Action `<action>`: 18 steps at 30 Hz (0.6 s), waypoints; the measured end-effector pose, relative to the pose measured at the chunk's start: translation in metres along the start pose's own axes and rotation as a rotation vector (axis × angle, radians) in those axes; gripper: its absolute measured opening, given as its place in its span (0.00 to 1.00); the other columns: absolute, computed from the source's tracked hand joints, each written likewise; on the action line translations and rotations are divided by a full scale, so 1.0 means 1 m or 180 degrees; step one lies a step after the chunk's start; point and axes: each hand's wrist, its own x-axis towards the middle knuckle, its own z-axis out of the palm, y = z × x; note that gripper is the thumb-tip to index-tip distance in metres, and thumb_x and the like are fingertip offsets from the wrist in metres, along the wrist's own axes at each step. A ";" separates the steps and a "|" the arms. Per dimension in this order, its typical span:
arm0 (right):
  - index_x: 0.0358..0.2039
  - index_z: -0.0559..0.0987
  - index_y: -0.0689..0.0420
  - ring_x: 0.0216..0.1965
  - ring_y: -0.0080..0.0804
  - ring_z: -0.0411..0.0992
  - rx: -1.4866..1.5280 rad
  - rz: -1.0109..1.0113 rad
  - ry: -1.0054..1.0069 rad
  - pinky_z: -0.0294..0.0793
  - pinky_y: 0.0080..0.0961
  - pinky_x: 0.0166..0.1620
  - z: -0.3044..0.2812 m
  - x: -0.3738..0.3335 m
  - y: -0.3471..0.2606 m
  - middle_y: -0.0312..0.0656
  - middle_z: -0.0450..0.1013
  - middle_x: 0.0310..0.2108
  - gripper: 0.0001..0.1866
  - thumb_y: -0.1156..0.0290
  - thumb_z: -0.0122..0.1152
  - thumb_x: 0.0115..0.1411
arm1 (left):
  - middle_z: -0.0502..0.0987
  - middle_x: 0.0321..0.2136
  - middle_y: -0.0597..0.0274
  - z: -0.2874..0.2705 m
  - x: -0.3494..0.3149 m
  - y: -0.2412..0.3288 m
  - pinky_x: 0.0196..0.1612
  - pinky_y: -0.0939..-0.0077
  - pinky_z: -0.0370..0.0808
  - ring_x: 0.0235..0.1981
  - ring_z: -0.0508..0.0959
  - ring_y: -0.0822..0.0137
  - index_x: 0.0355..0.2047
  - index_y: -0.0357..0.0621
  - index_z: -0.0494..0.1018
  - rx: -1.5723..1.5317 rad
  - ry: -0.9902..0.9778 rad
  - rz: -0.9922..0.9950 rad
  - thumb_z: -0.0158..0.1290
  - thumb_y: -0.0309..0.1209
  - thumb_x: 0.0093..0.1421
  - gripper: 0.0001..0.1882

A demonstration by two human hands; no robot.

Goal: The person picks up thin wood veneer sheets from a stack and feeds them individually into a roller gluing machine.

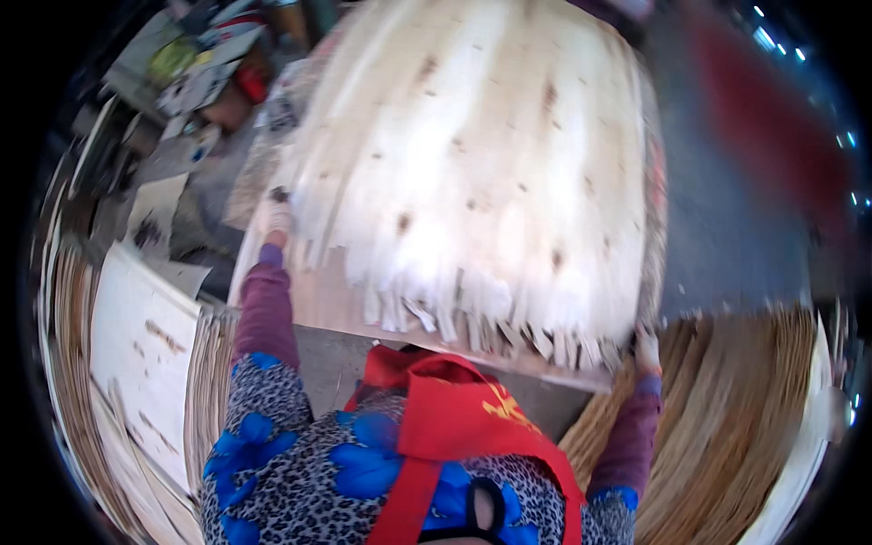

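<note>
A wide, pale wood veneer sheet (490, 163) with brown knots lies in front of me, its near edge split into ragged strips. Under it shows the smoother edge of a pinkish board (331, 291). My left hand (277, 216), in what looks like a light glove with dark fingertips, is closed at the left edge of the veneer. At the near right corner my right hand (647, 350) is closed on the sheet's edge. Both arms are stretched apart, and the fingers' undersides are hidden.
Stacked veneer sheets (727, 409) stand at my right, and another stack with a white sheet (145, 336) at my left. A dark grey surface (727, 218) lies beyond the right edge. Clutter with a red container (252, 82) fills the far left.
</note>
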 end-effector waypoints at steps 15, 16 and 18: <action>0.37 0.72 0.63 0.32 0.24 0.66 0.0179 -0.0815 -0.0246 0.66 0.19 0.38 -0.012 -0.058 -0.124 0.35 0.70 0.32 0.19 0.63 0.59 0.50 | 0.70 0.43 0.53 -0.058 0.011 0.134 0.46 0.68 0.67 0.46 0.70 0.57 0.51 0.55 0.61 -0.0651 -0.0843 0.0493 0.54 0.41 0.47 0.29; 0.36 0.72 0.63 0.31 0.23 0.66 -0.0050 -0.0968 -0.0166 0.66 0.19 0.37 -0.015 -0.057 -0.131 0.34 0.70 0.31 0.18 0.63 0.59 0.49 | 0.70 0.44 0.52 -0.058 0.021 0.145 0.47 0.68 0.67 0.46 0.69 0.57 0.51 0.55 0.61 -0.0568 -0.1000 0.0454 0.54 0.41 0.47 0.30; 0.32 0.72 0.60 0.30 0.21 0.65 -0.0086 -0.0988 -0.0023 0.64 0.16 0.35 -0.009 -0.075 -0.159 0.32 0.69 0.28 0.14 0.64 0.60 0.49 | 0.69 0.45 0.53 -0.051 0.036 0.160 0.47 0.68 0.67 0.47 0.69 0.56 0.52 0.52 0.59 -0.0408 -0.0952 0.0582 0.54 0.41 0.47 0.31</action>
